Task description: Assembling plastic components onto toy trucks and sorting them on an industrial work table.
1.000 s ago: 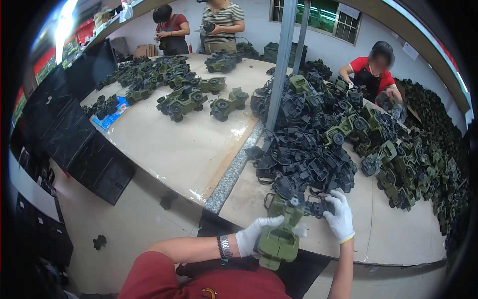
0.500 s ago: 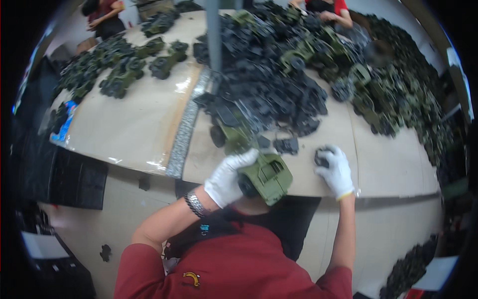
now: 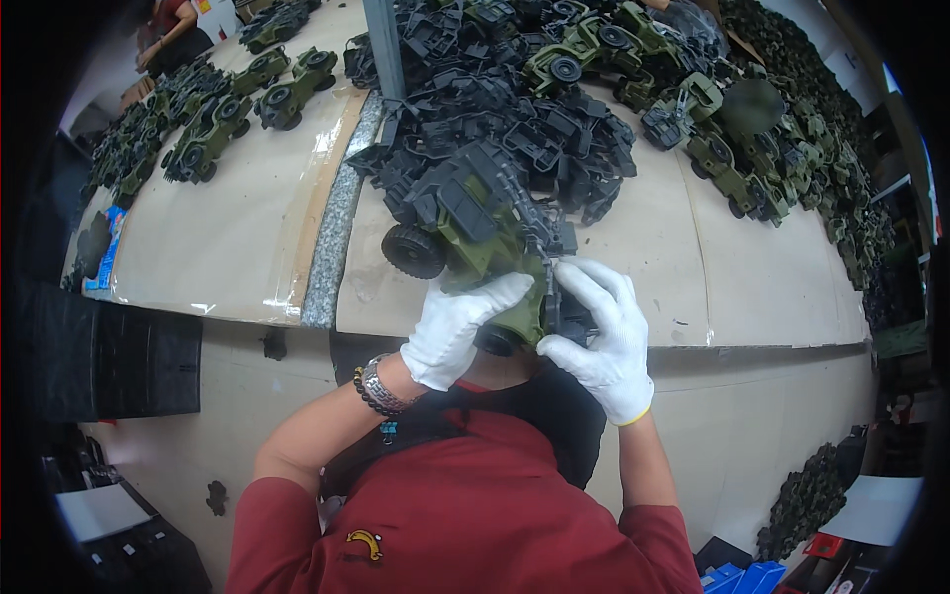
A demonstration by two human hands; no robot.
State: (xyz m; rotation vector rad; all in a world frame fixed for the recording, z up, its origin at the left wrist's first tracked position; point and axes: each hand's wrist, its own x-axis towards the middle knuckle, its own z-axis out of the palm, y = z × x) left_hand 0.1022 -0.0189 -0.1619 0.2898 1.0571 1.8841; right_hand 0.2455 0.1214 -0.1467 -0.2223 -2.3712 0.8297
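Observation:
A green toy jeep [image 3: 477, 259] with dark grey parts and black wheels is tilted on its side at the table's near edge. My left hand [image 3: 450, 327], in a white glove, is closed round its lower green part. Also gloved, my right hand [image 3: 604, 342] pinches a dark grey plastic part [image 3: 566, 315] against the jeep's right side. Thumb and fingers lie on either side of that part, which they partly hide. One big black wheel [image 3: 414, 250] sticks out at the jeep's left.
Behind the jeep lies a heap of loose dark grey parts [image 3: 554, 134]. Green toy jeeps stand at the far left [image 3: 208, 134] and are piled at the right [image 3: 752, 163]. A grey post [image 3: 383, 49] rises from the table [image 3: 237, 238]. Another person [image 3: 170, 38] stands at the far left.
My right hand has moved left from the table, bringing the dark part to the jeep. My left hand has turned the jeep so its side faces up. The head view has shifted slightly.

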